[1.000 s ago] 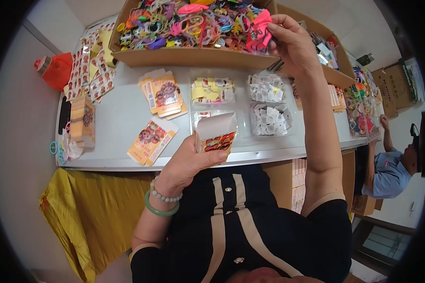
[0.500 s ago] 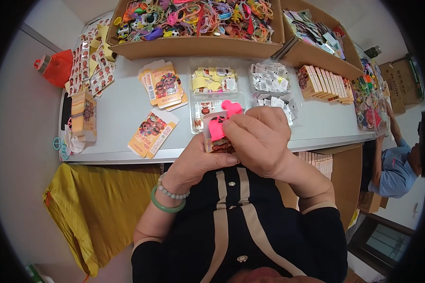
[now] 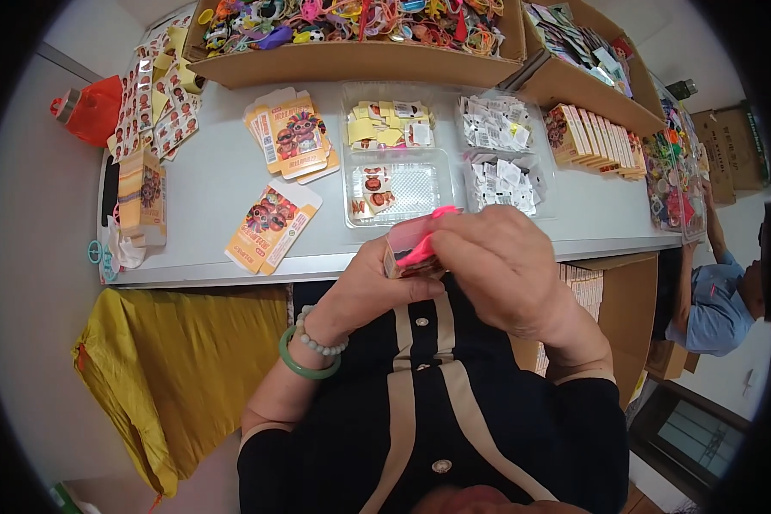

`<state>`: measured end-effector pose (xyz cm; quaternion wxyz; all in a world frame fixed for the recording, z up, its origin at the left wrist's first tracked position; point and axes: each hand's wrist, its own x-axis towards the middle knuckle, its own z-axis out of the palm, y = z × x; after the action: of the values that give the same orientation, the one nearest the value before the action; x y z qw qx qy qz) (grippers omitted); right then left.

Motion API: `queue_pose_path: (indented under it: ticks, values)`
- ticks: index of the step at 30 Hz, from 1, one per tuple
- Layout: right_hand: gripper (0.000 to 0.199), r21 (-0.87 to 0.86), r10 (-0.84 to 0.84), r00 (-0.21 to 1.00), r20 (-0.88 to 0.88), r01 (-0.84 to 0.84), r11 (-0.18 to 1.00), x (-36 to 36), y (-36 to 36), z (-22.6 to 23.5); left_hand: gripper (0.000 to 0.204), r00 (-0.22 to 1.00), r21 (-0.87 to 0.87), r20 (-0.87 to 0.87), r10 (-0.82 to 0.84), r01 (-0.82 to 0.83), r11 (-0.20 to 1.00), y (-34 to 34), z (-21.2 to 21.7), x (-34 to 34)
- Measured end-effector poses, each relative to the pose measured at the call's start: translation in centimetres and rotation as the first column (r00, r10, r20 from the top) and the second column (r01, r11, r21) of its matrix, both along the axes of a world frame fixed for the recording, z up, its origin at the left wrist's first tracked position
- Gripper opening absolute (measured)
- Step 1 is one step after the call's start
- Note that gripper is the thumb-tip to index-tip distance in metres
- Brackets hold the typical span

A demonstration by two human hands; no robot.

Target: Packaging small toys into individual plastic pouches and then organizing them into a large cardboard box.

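Observation:
My left hand (image 3: 367, 289) is closed around a small open-topped carton (image 3: 405, 235), holding it upright in front of my chest. A bright pink toy (image 3: 418, 251) is partly inside the carton's mouth, with a bit sticking up at the rim. My right hand (image 3: 504, 267) pinches that toy at the opening; its fingertips are partly hidden. What else lies in the carton cannot be seen. Just beyond my hands sits a clear plastic tray (image 3: 415, 190) with a few face stickers.
Flat orange cartons (image 3: 293, 141) lie on the table, left of yellow and white paper slips. A large box of colourful trinkets (image 3: 351, 64) stands at the back. Filled cartons (image 3: 593, 141) line up at right. Yellow cloth (image 3: 188, 377) hangs below the edge. A co-worker (image 3: 715, 304) is at far right.
The pink toy has gone lower into the carton, pressed by my right hand. Both hands and the carton have shifted slightly right, and the whole view has tilted a little.

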<state>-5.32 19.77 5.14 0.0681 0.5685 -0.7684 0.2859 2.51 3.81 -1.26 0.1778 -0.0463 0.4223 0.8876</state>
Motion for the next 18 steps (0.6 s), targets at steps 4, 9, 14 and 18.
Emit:
queue_pose_path:
  ticks: [4,9,14,18]
  values:
    - [0.04,-0.123,0.008,0.992,-0.13,-0.024,0.992,-0.4,1.0,-0.8,0.059,0.997,-0.132,-0.024,-0.068,0.064,0.989,-0.2,-1.0,0.2]
    - [0.033,-0.023,-0.043,0.999,-0.029,0.042,0.999,0.9,0.4,-1.2,0.06,0.999,-0.07,-0.002,-0.04,0.04,0.997,-0.1,-0.3,0.0]
    - [0.031,-0.046,-0.087,0.99,0.112,0.093,0.995,0.5,1.1,-2.5,0.061,0.996,-0.222,-0.056,-0.076,0.062,0.973,0.7,-1.9,0.3]
    - [0.028,-0.144,-0.142,0.966,0.218,0.175,0.974,0.6,1.7,-2.9,0.062,0.994,-0.096,-0.014,-0.107,0.106,0.99,1.2,-2.1,0.5]
